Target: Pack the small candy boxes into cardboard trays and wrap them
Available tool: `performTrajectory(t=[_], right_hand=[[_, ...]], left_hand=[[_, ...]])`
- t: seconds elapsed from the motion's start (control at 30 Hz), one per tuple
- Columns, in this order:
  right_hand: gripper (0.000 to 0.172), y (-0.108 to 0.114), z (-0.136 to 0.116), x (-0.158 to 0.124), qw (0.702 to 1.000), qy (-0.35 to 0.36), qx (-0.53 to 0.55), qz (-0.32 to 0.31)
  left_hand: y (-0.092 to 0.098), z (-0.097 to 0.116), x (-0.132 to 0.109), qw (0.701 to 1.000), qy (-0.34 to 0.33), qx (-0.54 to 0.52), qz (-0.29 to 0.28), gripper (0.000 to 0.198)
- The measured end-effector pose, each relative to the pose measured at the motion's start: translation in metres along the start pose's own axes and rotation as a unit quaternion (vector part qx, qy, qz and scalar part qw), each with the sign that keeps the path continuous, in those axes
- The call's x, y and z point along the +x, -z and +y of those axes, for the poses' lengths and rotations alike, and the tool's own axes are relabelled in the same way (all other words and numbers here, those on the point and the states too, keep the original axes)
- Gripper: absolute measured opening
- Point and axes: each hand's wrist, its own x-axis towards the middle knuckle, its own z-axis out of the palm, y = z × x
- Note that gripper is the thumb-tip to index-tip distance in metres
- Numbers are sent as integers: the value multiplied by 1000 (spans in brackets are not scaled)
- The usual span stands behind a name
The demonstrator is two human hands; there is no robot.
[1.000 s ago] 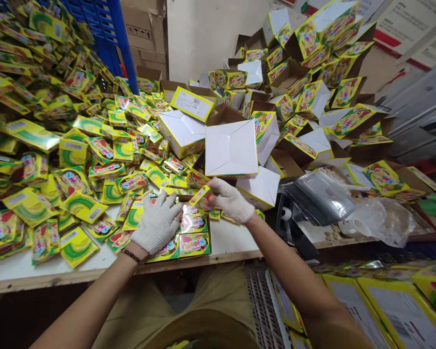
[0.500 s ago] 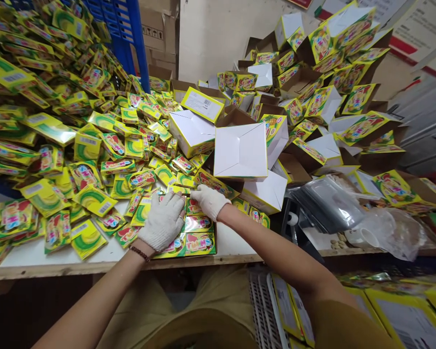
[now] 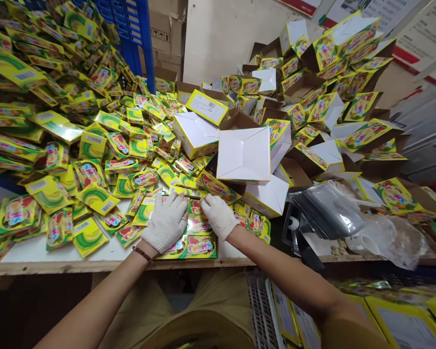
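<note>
Left hand (image 3: 165, 222), gloved, lies flat on the row of packets (image 3: 199, 245) at the front edge of the table (image 3: 39, 254), fingers together and straight, clasping nothing. Right hand (image 3: 218, 215), gloved, rests just beside it, fingertips bent onto the same row; grip cannot be told. Loose packets (image 3: 94, 145) heaped left; white cartons (image 3: 244, 155) behind.
</note>
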Motion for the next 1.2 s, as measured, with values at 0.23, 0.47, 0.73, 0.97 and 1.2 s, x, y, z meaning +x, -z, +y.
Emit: performTrajectory(t=[0.23,0.47,0.73,0.97,1.2], right_hand=[[37,-9,11,5,995,73,62,19],[40,-32,50,-6,920,-65,351,161],[22,-46,34,-8,916,-161,362,66],[30,-33,48,2,941,-146,303,19],[28,-25,56,10,945,-134,298,16]], left_hand=[[2,0,0,1000,5,0,-2,34],[3,19,27,993,-108,-21,-34,33],[-1,41,71,977,-138,-19,-164,29],[7,39,92,971,-75,35,-223,27],[7,47,103,964,-30,69,-254,29]])
